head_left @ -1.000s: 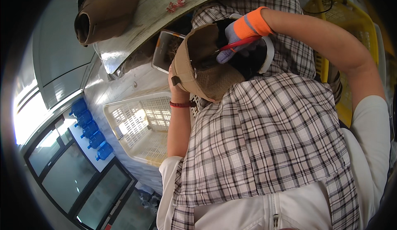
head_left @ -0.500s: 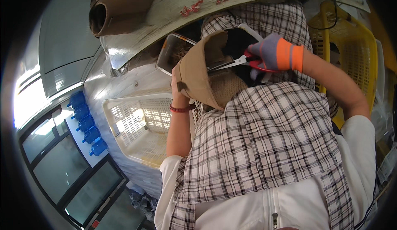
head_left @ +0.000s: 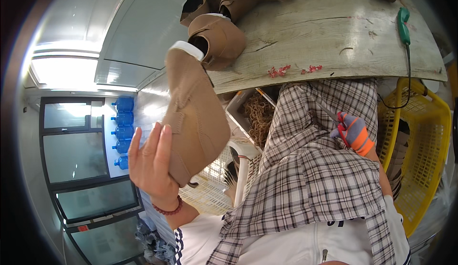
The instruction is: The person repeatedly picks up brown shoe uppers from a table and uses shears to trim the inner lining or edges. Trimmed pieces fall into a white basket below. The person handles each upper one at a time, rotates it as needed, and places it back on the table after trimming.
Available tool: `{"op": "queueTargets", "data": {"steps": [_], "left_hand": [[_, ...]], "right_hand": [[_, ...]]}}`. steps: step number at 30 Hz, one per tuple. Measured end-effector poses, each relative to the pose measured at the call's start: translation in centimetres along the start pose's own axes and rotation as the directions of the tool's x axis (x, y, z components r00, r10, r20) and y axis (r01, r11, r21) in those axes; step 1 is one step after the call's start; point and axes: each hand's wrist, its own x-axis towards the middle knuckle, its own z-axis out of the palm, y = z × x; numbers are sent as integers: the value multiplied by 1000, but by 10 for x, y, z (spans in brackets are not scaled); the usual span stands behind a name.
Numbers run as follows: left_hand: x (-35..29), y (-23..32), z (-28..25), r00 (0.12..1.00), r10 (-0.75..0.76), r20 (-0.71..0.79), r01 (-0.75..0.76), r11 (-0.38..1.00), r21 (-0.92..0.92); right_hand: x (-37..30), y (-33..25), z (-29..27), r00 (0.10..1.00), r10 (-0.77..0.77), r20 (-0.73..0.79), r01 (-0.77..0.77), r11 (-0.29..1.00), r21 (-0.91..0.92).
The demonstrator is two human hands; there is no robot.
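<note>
At the left, my bare left hand (head_left: 153, 169) holds up a tan sewn piece shaped like a boot upper (head_left: 198, 122), its fingers along the near edge and the thumb hidden. A white band rims the piece's upper end, close to similar brown pieces (head_left: 225, 41) on the table. My right hand (head_left: 354, 134), in a grey and orange glove, rests low over my lap. It is closed on red-handled scissors (head_left: 342, 122), whose blades point up and left over the checked apron (head_left: 305, 165).
Several brown pieces line the far side of the worn table (head_left: 305, 41), and a green-handled tool (head_left: 403, 26) with a cord lies at its right. Beneath stand a bin of brown scraps (head_left: 260, 115), a white basket (head_left: 248, 169) and a yellow basket (head_left: 424, 169) holding brown pieces.
The tan piece has left my lap and moved up and left with my left hand. My right hand has drawn the scissors out of it and lowered right. The view has shifted, showing more table.
</note>
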Motion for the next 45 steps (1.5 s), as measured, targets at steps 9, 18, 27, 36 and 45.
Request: {"op": "queueTargets", "data": {"steps": [9, 18, 27, 36, 45], "left_hand": [[65, -70, 91, 986, 149, -75, -127, 962, 243], [142, -84, 201, 983, 18, 182, 24, 974, -226], [142, -119, 220, 953, 77, 294, 96, 842, -530], [105, -147, 122, 996, 49, 70, 8, 769, -639], [122, -137, 147, 946, 210, 249, -18, 798, -603]], "right_hand": [[7, -3, 10, 999, 33, 22, -32, 999, -40], [22, 13, 20, 690, 662, 293, -628, 346, 697], [10, 13, 19, 943, 264, 203, -265, 964, -24], [2, 46, 39, 937, 267, 225, -295, 951, 97], [-7, 75, 45, 950, 226, 215, -219, 974, -55]]}}
